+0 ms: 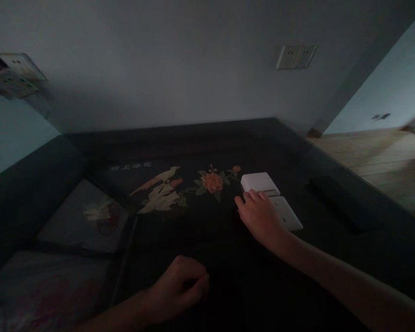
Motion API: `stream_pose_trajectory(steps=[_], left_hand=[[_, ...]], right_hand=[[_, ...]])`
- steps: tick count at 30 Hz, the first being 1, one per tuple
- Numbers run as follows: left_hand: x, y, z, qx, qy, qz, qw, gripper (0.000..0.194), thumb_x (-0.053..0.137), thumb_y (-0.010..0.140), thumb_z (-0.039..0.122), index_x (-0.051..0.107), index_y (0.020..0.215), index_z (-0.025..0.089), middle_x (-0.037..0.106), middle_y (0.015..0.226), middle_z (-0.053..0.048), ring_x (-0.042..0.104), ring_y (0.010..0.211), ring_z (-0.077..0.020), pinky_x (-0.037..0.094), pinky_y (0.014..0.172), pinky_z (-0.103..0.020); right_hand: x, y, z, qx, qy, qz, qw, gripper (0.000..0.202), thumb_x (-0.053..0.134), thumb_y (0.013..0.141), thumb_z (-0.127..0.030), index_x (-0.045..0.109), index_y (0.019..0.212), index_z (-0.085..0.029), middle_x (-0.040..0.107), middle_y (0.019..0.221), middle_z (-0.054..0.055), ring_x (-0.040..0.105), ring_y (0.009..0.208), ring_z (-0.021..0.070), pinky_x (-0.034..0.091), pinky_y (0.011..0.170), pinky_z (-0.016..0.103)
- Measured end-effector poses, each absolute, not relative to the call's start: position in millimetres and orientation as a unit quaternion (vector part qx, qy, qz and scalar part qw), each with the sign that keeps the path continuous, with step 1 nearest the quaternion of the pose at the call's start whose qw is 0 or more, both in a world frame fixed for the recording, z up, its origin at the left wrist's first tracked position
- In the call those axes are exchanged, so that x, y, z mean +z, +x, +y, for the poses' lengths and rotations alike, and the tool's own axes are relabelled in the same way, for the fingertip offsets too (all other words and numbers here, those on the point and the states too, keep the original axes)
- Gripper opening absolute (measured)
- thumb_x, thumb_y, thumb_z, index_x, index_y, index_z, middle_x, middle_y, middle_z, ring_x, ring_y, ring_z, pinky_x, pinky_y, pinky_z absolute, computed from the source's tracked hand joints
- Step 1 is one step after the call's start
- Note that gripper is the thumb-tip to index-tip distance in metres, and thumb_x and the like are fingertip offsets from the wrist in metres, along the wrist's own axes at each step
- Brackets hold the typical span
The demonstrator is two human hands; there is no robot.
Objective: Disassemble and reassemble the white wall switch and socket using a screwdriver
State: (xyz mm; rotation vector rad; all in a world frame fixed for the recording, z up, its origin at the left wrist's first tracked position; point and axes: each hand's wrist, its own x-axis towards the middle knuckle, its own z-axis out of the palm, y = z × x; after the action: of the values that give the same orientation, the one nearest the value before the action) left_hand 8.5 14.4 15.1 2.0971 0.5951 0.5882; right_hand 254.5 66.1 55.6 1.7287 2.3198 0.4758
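On the dark tabletop, a white two-part case lies with its halves end to end; the nearer half has small dark marks. My right hand reaches over its left side, fingers bent at the seam between the halves. A ring shows on one finger, and the thumb is hidden. Lower and to the left, my left hand is curled into a loose fist above the table, apart from the case. Nothing shows between its thumb and fingers.
Bird and flower inlays decorate the tabletop. A long dark object lies at the right. Picture panels are at the left. The wall behind has a double socket; another outlet cluster is at the upper left.
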Motion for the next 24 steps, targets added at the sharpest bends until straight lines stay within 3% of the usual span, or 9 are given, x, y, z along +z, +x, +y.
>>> stream_pose_trajectory(steps=[24], left_hand=[[20.9,10.8,14.7,0.171,0.853,0.271,0.412,0.069,0.018,0.105,0.055,0.055,0.061,0.016,0.06,0.054,-0.004,0.056,0.051,-0.0099,0.039,0.054,-0.019]], right_hand=[[60.7,247.2,59.7,0.052,0.608,0.787,0.093,0.035,0.063,0.095,-0.035,0.06,0.125,-0.017,0.063,0.126,0.011,0.065,0.105,0.0233,0.056,0.088,0.044]])
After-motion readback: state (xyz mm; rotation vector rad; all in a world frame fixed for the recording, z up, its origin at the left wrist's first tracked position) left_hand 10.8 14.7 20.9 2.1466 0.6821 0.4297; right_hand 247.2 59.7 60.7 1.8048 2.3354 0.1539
